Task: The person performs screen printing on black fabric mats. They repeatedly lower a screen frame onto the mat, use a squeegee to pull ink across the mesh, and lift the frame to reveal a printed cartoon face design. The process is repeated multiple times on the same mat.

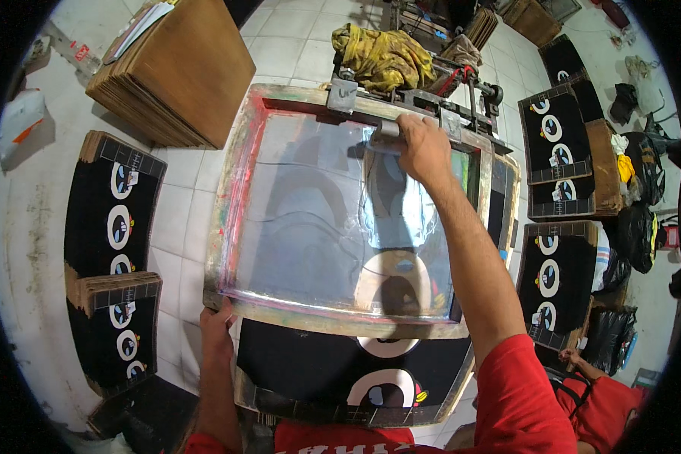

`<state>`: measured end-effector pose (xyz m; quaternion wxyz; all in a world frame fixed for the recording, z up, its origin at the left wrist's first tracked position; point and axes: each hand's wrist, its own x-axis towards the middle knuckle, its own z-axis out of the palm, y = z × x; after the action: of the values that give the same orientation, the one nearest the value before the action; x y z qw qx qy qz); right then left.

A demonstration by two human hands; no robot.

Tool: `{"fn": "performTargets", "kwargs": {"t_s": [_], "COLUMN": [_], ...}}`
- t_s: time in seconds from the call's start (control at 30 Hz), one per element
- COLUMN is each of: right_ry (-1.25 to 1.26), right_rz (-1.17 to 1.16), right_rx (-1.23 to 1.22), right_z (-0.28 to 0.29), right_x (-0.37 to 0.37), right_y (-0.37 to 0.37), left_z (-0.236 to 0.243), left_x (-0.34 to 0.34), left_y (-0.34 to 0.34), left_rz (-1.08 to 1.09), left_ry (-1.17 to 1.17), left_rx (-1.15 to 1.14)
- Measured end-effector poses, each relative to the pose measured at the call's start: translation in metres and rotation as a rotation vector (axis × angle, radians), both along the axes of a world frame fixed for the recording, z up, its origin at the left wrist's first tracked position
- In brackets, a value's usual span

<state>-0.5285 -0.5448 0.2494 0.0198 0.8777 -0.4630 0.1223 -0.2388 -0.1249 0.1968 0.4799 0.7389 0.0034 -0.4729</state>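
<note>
Your right hand (425,151) is closed around a scraper (386,138), which lies under your fingers and comes out on the left side of them. This scraper is at the far part of the mesh (303,197), close to the far side of the wooden frame (348,324). Your left hand (218,327) is gripping the near left corner of the same frame, so the frame stretches away from it and to its right. Below the near edge of the frame you can see a black sheet (295,359) with white round figures. Beyond the far edge, near your right hand, a crumpled yellow cloth (382,57) rests, and a metal clamp (342,96) sits on this edge.
</note>
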Motion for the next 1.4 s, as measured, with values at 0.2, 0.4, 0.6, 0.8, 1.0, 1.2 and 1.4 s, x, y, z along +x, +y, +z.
{"fn": "performTargets", "kwargs": {"t_s": [0.2,0.4,0.6,0.8,1.0,1.2,1.4], "right_ry": [-0.003,0.026,0.057,-0.022,-0.060,0.069,0.237], "right_rz": [0.032,-0.005,0.051,0.030,0.011,0.040,-0.012], "right_rx": [0.055,0.103,0.065,0.177,0.232,0.229,0.268], "right_z": [0.007,0.015,0.024,0.046,0.057,0.040,0.038], "right_x": [-0.039,-0.053,-0.057,-0.050,-0.056,-0.055,-0.016], "right_y": [0.110,0.187,0.183,0.147,0.157,0.123,-0.022], "left_z": [-0.006,-0.013,-0.041,-0.048,-0.048,-0.046,-0.041], "left_x": [0.004,-0.004,-0.056,-0.074,-0.076,-0.077,-0.080], "left_y": [0.002,0.001,-0.006,-0.005,-0.008,-0.009,-0.012], "left_rz": [0.001,0.105,0.142,0.165,0.143,0.142,0.152], "left_ry": [0.036,0.012,-0.662,-0.876,-0.921,-0.933,-0.924], "left_rx": [-0.013,-0.005,-0.186,-0.404,-0.430,-0.439,-0.367]}}
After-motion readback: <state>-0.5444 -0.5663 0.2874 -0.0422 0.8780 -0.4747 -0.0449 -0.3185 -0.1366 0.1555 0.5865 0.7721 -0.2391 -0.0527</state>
